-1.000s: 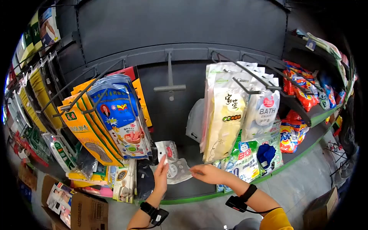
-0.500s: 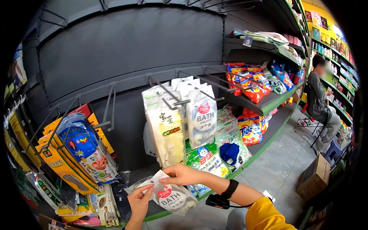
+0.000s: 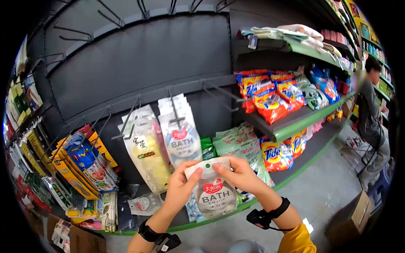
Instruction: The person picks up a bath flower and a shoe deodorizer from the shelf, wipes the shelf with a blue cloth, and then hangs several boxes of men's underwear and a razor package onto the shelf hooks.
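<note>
The packet (image 3: 216, 202) is white at the top and clear below, with a red badge (image 3: 212, 186) lettered in white and grey print under it. The sleeve (image 3: 298, 240) is yellow, the wrist strap (image 3: 280, 208) black. The Tide bags (image 3: 273, 101) mix orange-red, yellow and white with blue lettering; the pale green bag (image 3: 238, 143) carries pink flowers. The panel (image 3: 139, 55) is dark grey, the carton (image 3: 350, 215) brown

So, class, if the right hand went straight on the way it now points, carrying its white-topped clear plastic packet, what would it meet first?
Probably the hanging rectangular white plastic BATH packets, ahead of the right hand; depth is unclear.
</note>
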`<state>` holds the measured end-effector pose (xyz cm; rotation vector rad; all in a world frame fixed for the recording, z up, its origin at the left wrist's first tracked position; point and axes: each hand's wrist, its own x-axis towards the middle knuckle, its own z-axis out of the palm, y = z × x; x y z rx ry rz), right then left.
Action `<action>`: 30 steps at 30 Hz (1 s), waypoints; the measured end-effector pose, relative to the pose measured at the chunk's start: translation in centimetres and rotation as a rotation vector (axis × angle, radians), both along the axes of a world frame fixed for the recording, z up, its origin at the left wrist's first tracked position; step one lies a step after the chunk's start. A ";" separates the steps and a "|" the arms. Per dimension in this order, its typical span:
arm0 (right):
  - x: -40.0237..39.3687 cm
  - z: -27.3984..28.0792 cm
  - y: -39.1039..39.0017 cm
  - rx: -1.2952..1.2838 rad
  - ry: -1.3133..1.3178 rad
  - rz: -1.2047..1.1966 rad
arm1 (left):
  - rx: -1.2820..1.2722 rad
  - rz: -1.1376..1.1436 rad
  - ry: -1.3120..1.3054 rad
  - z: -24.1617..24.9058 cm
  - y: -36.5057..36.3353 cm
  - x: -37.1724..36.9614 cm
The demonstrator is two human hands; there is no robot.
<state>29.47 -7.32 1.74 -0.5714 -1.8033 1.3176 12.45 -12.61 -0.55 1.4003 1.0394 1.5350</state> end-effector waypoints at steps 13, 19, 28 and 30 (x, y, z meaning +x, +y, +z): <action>2.1 4.4 7.1 0.209 0.159 -0.169 | 0.180 0.237 -0.027 5.4 6.9 6.1; 0.6 3.4 10.5 0.181 0.105 -0.176 | 0.136 0.337 -0.005 3.8 10.5 4.7; -2.5 2.6 16.0 0.472 0.021 -0.406 | 0.207 0.473 0.039 3.2 15.9 1.9; -3.1 2.8 17.7 0.651 -0.043 -0.477 | 0.241 0.491 -0.028 3.1 17.5 1.3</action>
